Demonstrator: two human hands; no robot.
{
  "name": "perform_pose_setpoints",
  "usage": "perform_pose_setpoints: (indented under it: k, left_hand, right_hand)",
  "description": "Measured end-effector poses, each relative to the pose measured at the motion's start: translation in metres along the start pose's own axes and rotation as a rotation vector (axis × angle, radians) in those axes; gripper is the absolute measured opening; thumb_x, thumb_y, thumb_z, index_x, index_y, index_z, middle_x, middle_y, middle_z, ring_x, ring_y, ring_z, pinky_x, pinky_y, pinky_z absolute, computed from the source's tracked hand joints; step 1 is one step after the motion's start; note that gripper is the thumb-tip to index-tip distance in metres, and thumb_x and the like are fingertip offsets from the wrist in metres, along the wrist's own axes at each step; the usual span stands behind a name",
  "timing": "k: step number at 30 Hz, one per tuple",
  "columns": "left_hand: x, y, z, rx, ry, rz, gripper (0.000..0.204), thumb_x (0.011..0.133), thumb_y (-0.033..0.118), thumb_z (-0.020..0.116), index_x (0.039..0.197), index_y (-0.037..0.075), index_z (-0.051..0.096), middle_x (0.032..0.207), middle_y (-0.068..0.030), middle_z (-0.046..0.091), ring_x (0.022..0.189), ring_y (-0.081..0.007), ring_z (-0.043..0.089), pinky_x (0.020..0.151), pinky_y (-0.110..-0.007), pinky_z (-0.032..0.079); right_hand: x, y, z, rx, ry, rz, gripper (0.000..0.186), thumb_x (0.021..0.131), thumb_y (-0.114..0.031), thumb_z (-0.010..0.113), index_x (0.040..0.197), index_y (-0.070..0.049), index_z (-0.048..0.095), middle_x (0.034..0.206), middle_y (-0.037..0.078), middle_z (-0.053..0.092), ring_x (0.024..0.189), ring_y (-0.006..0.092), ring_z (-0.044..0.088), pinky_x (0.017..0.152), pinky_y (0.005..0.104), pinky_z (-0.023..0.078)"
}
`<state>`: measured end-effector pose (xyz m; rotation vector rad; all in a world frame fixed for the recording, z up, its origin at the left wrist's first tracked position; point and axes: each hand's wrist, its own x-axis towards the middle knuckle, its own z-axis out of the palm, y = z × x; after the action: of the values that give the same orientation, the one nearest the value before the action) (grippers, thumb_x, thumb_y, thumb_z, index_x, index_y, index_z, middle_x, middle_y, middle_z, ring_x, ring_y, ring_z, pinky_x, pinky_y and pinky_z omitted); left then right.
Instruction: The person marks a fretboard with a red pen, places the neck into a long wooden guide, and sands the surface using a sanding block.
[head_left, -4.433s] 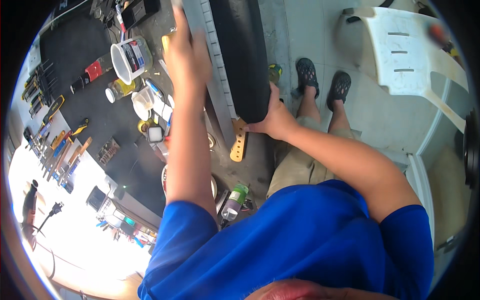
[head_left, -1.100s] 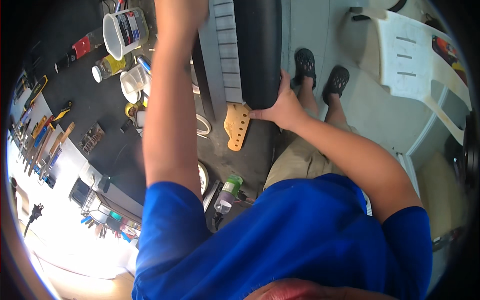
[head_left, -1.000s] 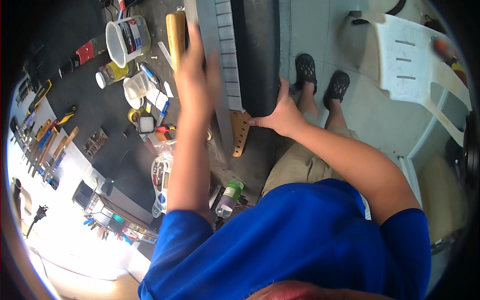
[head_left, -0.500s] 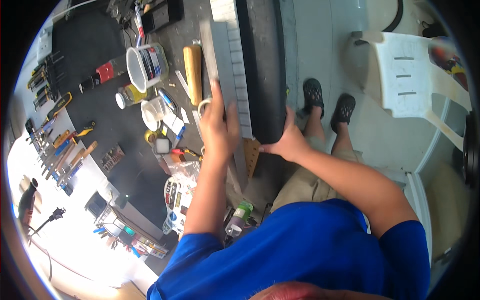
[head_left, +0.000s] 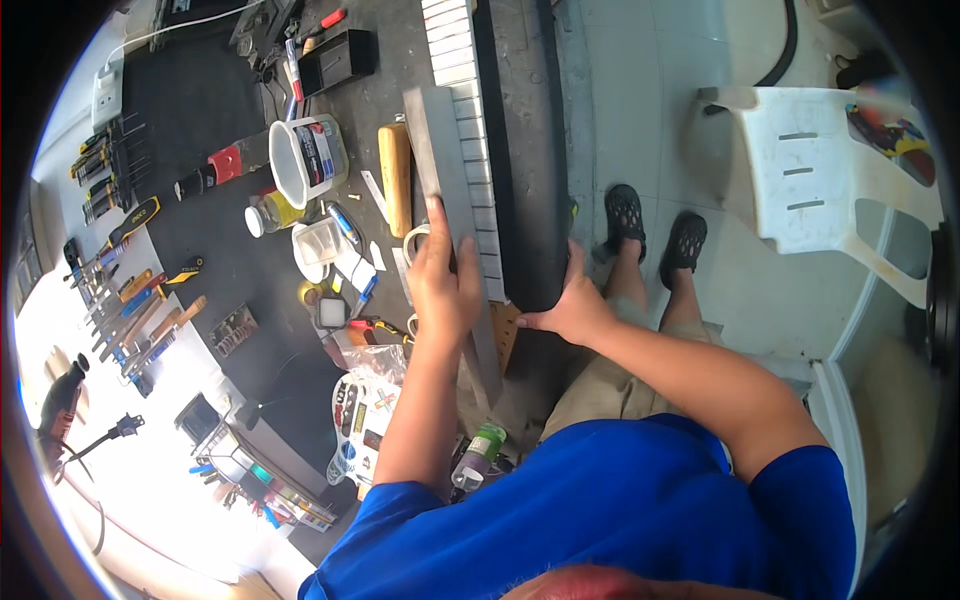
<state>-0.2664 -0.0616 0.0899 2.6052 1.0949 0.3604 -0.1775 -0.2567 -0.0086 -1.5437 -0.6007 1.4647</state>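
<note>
A long black keyboard-like instrument (head_left: 535,180) with a row of white keys (head_left: 467,120) along its left side runs lengthwise from the far edge toward me. My right hand (head_left: 575,308) grips its rounded near end, thumb on the near side and fingers round the right side. Along the keys' left lies a long flat grey bar (head_left: 432,140), reaching past the instrument's near end; its material is unclear. My left hand (head_left: 442,285) holds this bar, index finger stretched along it and the other fingers partly hidden. A perforated tan piece (head_left: 506,335) shows beneath the near end.
Left of the bar, the dark bench (head_left: 270,350) carries a wooden handle (head_left: 396,180), a white tub (head_left: 308,160), a lidded jar (head_left: 272,213), pens and a sticker-covered white board (head_left: 358,425). Tools hang at far left. A green-labelled bottle (head_left: 485,450) stands near me; a white chair (head_left: 800,170) is right.
The whole scene sits slightly lower in the picture. The grey bar's far end has come nearer to me and looks sharper. Both hands keep their holds.
</note>
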Motion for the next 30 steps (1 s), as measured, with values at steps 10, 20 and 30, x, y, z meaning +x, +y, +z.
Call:
perform_pose_setpoints:
  k: [10, 20, 30]
  left_hand:
    - [0.089, 0.017, -0.003, 0.058, -0.131, -0.185, 0.075, 0.094, 0.01, 0.068, 0.163, 0.018, 0.038, 0.091, -0.0207, 0.072, 0.071, -0.0233, 0.065, 0.071, -0.036, 0.054]
    - [0.175, 0.006, 0.002, 0.011, 0.087, 0.18, 0.056, 0.096, 0.003, 0.052, 0.152, 0.004, 0.051, 0.087, -0.0269, 0.073, 0.062, -0.026, 0.071, 0.059, -0.038, 0.052]
    - [0.062, 0.024, 0.008, 0.018, -0.052, -0.102, 0.067, 0.097, 0.008, 0.064, 0.16, 0.011, 0.042, 0.103, -0.0255, 0.074, 0.089, -0.0337, 0.074, 0.082, -0.043, 0.056]
  right_hand:
    - [-0.002, -0.008, 0.002, 0.104, -0.062, 0.09, 0.143, 0.062, -0.03, 0.102, 0.158, 0.006, 0.002, 0.143, 0.031, 0.055, 0.138, 0.0393, 0.054, 0.118, 0.0423, 0.041]
    - [-0.006, -0.017, 0.007, 0.056, -0.092, 0.066, 0.142, 0.063, -0.032, 0.101, 0.158, 0.003, 0.001, 0.146, 0.033, 0.052, 0.136, 0.043, 0.056, 0.117, 0.0448, 0.042]
    - [-0.007, -0.013, -0.005, 0.085, -0.084, 0.106, 0.14, 0.065, -0.03, 0.1, 0.158, 0.002, 0.001, 0.147, 0.031, 0.052, 0.139, 0.0404, 0.053, 0.117, 0.0435, 0.041]
